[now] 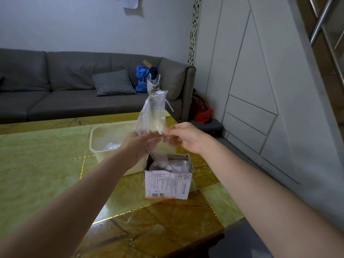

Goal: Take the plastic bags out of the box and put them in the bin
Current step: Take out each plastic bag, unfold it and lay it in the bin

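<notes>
Sofa (55, 94): a long grey sofa stands at the back wall, on the left side of the room.
Pillow (113, 82): a black and white checked pillow leans on the sofa seat.
Counter (41, 164): a shiny green and yellow counter with gold lines, in front of the sofa.
Bin (94, 146): a pale, see-through tub sits on the counter. Some crinkly clear plastic lies inside it already.
Left hand (138, 144): it is up above the box, fingers reaching forward to the plastic bag. The bag blurs the fingertips, so I cannot tell if they pinch it or just touch it.
Plastic bag (153, 112): a clear, thin bag stands up tall in the air between the two hands. It is above the box and just beside the bin, not in either one.
Box (167, 185): a small white cardboard box with print on its side. It sits on the counter, touching the bin's right side. Its top is open and more shiny plastic shows inside.
Right hand (186, 139): its fingers and thumb are curled, pinching the bag's lower edge.
Blue bag (144, 79): it sits at the sofa's right end.
Wall panels (260, 71): pale grey, on the far right.
</notes>
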The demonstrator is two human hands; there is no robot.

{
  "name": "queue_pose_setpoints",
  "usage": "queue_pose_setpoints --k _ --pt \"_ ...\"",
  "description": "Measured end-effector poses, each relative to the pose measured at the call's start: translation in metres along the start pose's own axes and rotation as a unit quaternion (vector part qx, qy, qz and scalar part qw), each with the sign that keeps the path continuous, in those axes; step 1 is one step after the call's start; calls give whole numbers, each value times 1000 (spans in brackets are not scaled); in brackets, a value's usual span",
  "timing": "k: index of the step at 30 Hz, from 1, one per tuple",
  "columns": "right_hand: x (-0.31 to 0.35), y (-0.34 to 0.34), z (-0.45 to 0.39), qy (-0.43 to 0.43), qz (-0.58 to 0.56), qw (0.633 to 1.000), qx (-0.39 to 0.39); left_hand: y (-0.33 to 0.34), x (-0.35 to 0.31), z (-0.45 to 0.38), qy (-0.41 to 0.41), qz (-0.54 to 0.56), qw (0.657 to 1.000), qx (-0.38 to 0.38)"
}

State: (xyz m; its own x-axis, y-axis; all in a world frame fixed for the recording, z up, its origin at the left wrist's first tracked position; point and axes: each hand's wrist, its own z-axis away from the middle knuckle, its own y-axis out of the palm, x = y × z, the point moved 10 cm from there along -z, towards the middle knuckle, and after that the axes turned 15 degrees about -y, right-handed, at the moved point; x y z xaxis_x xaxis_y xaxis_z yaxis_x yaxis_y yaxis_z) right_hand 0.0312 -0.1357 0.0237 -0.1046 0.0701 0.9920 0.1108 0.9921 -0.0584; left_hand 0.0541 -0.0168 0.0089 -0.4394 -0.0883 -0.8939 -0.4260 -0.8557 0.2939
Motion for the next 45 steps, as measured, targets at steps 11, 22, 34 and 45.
queue_pose_setpoints --k 11,22,34,45 --pt "-7 9 17 62 74 983 154 -27 -37 5 88 -29 992 -81" --pt "28 12 -16 -6 -19 998 57 -10 -63 18 75 -152 985 37" --pt "69 32 -89 -210 229 947 -78 -111 -128 -9 132 -384 882 -240" --pt "-6 34 -117 -151 519 841 21 -97 -132 -24 229 -593 713 -295"
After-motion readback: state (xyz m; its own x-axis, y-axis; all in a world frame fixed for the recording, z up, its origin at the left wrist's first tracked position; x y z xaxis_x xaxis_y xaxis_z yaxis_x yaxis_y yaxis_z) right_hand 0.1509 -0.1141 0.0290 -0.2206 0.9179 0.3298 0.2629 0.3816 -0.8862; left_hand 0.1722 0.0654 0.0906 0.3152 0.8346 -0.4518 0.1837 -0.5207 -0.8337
